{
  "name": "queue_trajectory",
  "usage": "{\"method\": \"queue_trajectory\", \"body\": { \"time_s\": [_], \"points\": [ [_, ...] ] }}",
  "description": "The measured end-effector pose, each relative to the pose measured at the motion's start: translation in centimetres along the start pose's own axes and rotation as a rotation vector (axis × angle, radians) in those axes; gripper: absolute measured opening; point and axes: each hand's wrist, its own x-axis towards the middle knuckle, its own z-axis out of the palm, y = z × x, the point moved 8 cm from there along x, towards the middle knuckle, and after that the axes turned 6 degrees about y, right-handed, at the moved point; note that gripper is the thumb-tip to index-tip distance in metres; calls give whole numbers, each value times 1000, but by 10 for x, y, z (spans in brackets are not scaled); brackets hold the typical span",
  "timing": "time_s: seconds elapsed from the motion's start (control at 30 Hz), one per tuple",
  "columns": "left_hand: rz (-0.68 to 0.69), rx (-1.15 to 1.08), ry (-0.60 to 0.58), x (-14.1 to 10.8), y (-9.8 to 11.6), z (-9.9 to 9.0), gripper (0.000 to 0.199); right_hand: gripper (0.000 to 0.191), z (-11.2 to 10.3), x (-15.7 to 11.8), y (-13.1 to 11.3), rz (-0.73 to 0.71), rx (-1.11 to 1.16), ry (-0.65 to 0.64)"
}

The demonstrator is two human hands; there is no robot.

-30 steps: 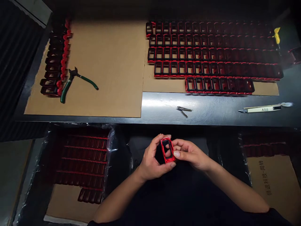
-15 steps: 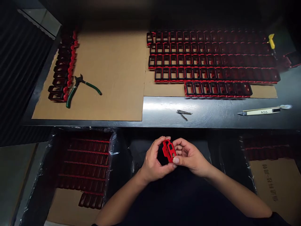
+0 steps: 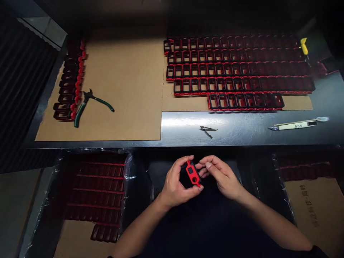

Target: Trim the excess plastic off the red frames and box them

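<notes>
My left hand (image 3: pixel 176 182) grips a small red and black plastic housing (image 3: pixel 192 173) by its two ends, fingers at the top and thumb at the bottom. The housing is tilted, and its red face shows a square recess and a round hole. Close to its right edge is my right hand (image 3: pixel 221 175). The fingers there are bent and the thumb lies against the index finger. Whether anything small is pinched in them is hidden, and I cannot tell if the fingertips touch the housing.
On the bench, rows of similar frames (image 3: pixel 212 85) and a left-hand column (image 3: pixel 64 96) rest on cardboard (image 3: pixel 126 89). Green-handled cutters (image 3: pixel 87 102), nail clippers (image 3: pixel 207 130), a utility knife (image 3: pixel 295 125) and a yellow-handled tool (image 3: pixel 304 46) lie around. Below stand lined bins with frames (image 3: pixel 99 195) and cardboard (image 3: pixel 311 204).
The housing has turned in my left hand, so its face with the square recess and hole shows more fully. My right thumb has left the housing's lower edge and moved up against the fingers.
</notes>
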Motion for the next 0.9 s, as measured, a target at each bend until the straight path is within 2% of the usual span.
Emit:
{"method": "queue_trajectory", "body": {
  "time_s": [0.1,0.23,0.4,0.57,0.6,0.63,0.7,0.8,0.87,0.9],
  "points": [
    [27,-3,-16,1,2,2,76,37,4,-5,4,84,99,-94],
    [78,33,-47,3,5,7,74,49,10,-9,5,122,38,-171],
    [132,122,-97,11,3,16,70,51,5,-6,10,159,81,-136],
    [164,148,-179,17,3,26,73,50,-19,-8,7,99,188,-20],
    [150,150,-166,19,1,24,65,51,-31,-10,4,69,215,28],
    [123,157,-130,23,-1,20,49,52,-49,-11,0,35,230,102],
    [106,164,-19,31,-5,9,8,54,-100,-19,-9,-44,235,330],
    [165,193,-7,44,-8,3,11,56,-202,-56,-17,-152,241,734],
    [180,185,-50,50,-11,5,3,48,-268,-95,-12,-193,264,979],
    [167,190,-89,51,-13,7,7,41,-297,-116,-5,-191,276,1090]
  ]
}}
